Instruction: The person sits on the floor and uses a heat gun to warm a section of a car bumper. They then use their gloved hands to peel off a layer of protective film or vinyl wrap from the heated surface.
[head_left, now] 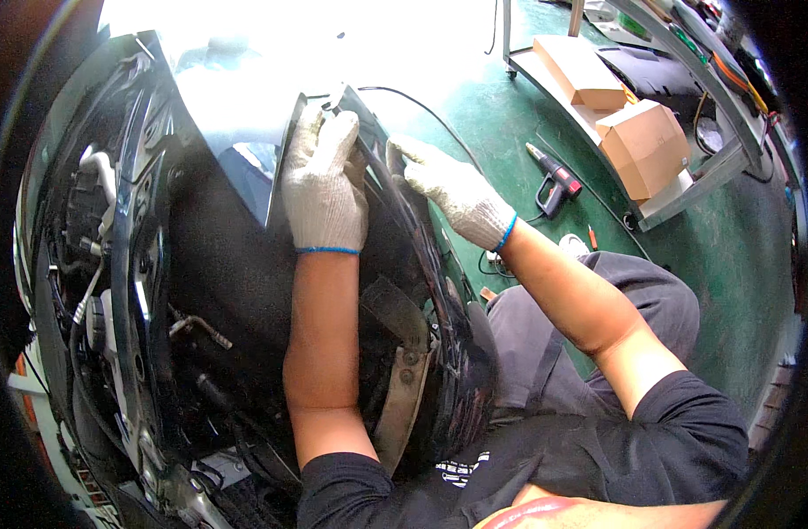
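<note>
Both hands wear off-white knit gloves with blue cuffs. My left hand (326,181) reaches inside the dark car body, its fingers bent around the upper end of a glossy black car panel (410,231). From the outer side, my right hand (457,192) has its fingers closed against the edge of the same panel, close to the left hand. The fingertips are partly hidden at the panel's edge. Below the hands, the panel curves down toward my lap. A shiny dark body surface (245,172) with bright reflections lies just left of the left hand.
To the left is the open car body with metal brackets (139,291) and cables. A heat gun (554,181) lies on the green floor (739,256) at the right, with a red screwdriver (592,236) nearby. Beyond it, cardboard boxes (646,150) stand on a grey metal cart (695,189).
</note>
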### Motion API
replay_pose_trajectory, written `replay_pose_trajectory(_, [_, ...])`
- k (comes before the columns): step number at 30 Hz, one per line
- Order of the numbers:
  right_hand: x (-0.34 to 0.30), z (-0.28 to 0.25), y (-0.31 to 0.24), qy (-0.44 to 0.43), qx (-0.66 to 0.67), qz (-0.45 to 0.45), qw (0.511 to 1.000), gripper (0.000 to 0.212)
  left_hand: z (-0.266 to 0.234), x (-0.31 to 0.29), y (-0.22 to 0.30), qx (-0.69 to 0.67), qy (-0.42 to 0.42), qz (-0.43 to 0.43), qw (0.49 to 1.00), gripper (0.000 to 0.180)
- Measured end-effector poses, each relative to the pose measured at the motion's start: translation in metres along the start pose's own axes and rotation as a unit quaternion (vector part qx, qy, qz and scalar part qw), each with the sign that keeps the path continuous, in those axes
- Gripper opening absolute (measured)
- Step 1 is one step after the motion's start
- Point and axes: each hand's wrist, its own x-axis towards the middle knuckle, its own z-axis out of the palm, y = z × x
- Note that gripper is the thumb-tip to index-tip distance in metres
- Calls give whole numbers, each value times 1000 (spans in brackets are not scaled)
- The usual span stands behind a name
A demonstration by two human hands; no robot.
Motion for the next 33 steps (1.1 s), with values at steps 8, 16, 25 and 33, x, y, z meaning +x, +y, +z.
replay_pose_trajectory(8, [5, -2, -10, -4, -9, 36, 999, 51, -3, 15, 38, -484, 55, -322, 812, 32])
replay_pose_trajectory(16, [42, -8, -18, -34, 83, 15, 996, 56, -5, 13, 30, -580, 36, -298, 757, 28])
replay_pose_trajectory(25, [85, -10, 1, -83, 40, -7, 996, 49, -8, 14, 33, -570, -6, -317, 758, 33])
replay_pose_trajectory(33, [100, -12, -7, -52, -397, -145, 905, 46, -1, 13, 22, -549, -11, -307, 778, 40])
